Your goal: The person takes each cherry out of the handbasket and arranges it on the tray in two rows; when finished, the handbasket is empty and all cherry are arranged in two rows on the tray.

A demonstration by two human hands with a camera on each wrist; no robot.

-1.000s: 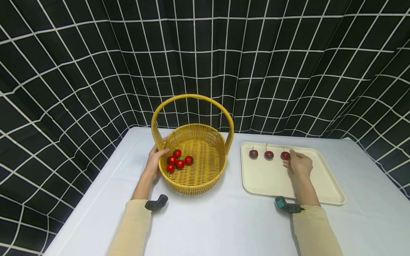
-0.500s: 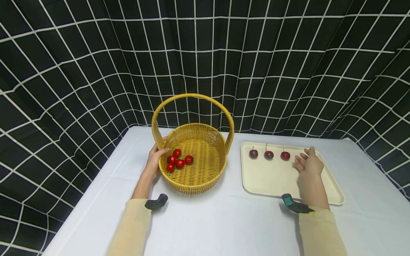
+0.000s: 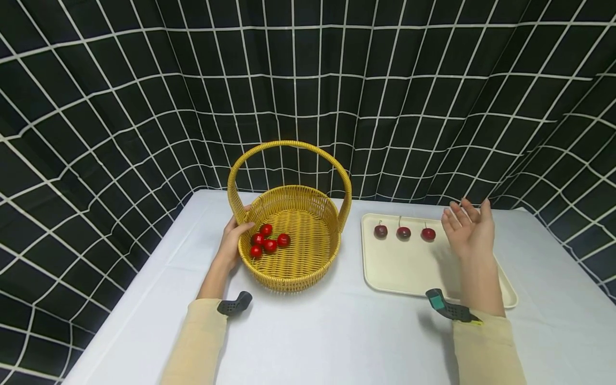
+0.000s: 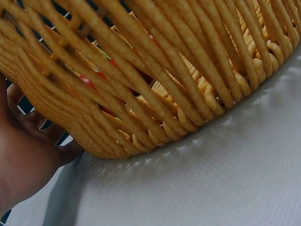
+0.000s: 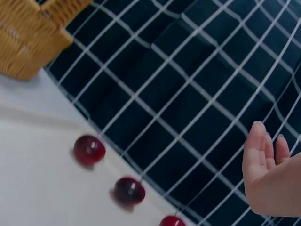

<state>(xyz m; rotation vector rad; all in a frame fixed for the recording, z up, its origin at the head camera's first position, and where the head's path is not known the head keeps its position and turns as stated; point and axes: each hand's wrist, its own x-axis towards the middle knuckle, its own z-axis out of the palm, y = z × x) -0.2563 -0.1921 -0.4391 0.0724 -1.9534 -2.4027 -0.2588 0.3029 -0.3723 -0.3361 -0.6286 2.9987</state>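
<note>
My left hand [image 3: 232,241] grips the left side of a yellow woven basket [image 3: 289,282], its thumb over the rim near the handle's foot. In the left wrist view, the hand [image 4: 28,150] lies against the basket's outer weave [image 4: 141,84]. Several bright red cherries are clustered at the basket's left inside. On a cream tray [image 3: 399,270] to the right, three dark red cherries with stems stand in a row: a left cherry [image 3: 380,231], a middle cherry [image 3: 403,233] and a right cherry [image 3: 428,234]. Raised over the tray's right part, my right hand [image 3: 470,235] holds nothing, fingers loosely spread.
White cloth [image 3: 317,331] covers the table. A black curtain [image 3: 298,91] with a white grid hangs behind and along both sides. The basket's tall arched handle [image 3: 289,143] rises above its rim, and a strip of cloth separates basket from tray.
The right hand has left the rightmost cherry, moved right and up, and turned with its fingers opening. That cherry stays on the tray. The left hand and basket have hardly moved.
</note>
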